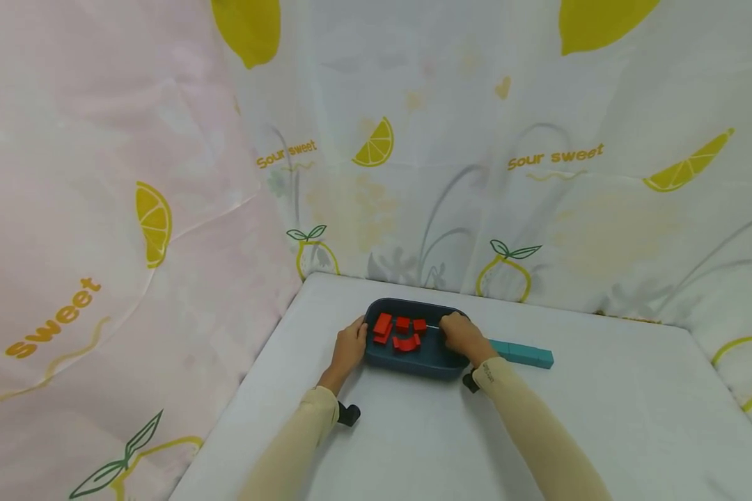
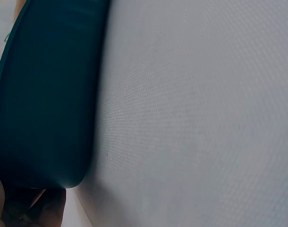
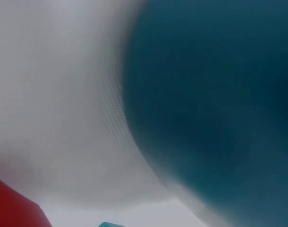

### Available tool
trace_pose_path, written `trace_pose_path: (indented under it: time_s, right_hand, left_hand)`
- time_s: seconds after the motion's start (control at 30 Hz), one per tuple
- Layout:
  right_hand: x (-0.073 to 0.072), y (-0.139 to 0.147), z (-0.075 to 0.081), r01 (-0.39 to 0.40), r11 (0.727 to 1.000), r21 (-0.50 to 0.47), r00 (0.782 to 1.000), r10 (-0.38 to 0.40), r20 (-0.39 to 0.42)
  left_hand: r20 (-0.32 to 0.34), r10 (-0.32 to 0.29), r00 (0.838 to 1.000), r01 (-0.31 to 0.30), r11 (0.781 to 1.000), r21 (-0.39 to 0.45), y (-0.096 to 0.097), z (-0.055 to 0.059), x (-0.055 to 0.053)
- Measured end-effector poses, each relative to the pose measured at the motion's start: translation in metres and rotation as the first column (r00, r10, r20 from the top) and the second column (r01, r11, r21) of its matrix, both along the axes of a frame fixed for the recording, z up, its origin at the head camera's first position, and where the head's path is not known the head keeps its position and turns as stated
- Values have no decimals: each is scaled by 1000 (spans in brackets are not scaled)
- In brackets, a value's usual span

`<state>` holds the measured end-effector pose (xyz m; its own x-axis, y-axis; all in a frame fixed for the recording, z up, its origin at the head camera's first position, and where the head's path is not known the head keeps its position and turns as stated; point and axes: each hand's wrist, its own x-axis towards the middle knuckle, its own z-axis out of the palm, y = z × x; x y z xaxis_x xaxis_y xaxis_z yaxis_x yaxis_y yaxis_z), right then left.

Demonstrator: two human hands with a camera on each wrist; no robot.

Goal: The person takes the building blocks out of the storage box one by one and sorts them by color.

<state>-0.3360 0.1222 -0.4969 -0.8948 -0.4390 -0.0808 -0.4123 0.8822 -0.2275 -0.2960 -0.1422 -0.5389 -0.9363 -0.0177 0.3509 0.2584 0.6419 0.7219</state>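
Observation:
A dark blue tray [image 1: 413, 367] with rounded corners stands on the white table; several red blocks [image 1: 382, 325] lie inside, one of them curved. My left hand [image 1: 349, 346] grips the tray's left end; its fingers show beside the tray wall [image 2: 45, 94] in the left wrist view. My right hand [image 1: 462, 335] is over the tray's right end with curled fingers. A thin pale rod [image 1: 434, 327] juts left from those fingers towards a small red block [image 1: 419, 326]. What else the fist holds is hidden. The right wrist view shows the tray wall [image 3: 205, 104], blurred.
A long turquoise block [image 1: 521, 353] lies on the table right of the tray, partly behind the right forearm. A red piece [image 3: 14, 205] shows low in the right wrist view. Lemon-printed curtains [image 1: 426, 139] hang behind and to the left of the table [image 1: 633, 417].

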Motion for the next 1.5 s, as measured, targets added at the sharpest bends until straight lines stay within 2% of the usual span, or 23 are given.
trace_pose_path:
  time_s: [0.2, 0.4, 0.73, 0.93, 1.1, 1.3, 1.5]
  right_hand:
    - [1, 1, 3, -11, 1000, -2, 1000, 11, 22]
    - [5, 5, 12, -103, 994, -31, 992, 100, -75]
    - [21, 16, 40, -132, 991, -32, 980, 125, -156]
    - [33, 33, 50, -106, 994, -39, 979, 98, -177]
    - [44, 54, 55, -58, 997, -46, 984, 50, -168]
    - [59, 76, 54, -28, 999, -41, 983, 20, -183]
    - [75, 90, 47, 22, 998, -56, 990, -30, -141]
  left_hand:
    - [3, -1, 1000, 1, 1000, -12, 0, 0, 0]
    - [22, 6, 1000, -6, 1000, 8, 0, 2, 1]
    - [38, 23, 999, -23, 1000, 19, 0, 3, 0]
    - [69, 21, 997, -23, 999, 31, 1, 2, -1]
    - [62, 20, 998, -21, 1000, 9, 2, 2, -2]
    - [34, 23, 999, -23, 1000, -5, 4, 4, 1]
    - [1, 14, 1000, -14, 1000, -9, 3, 4, 2]
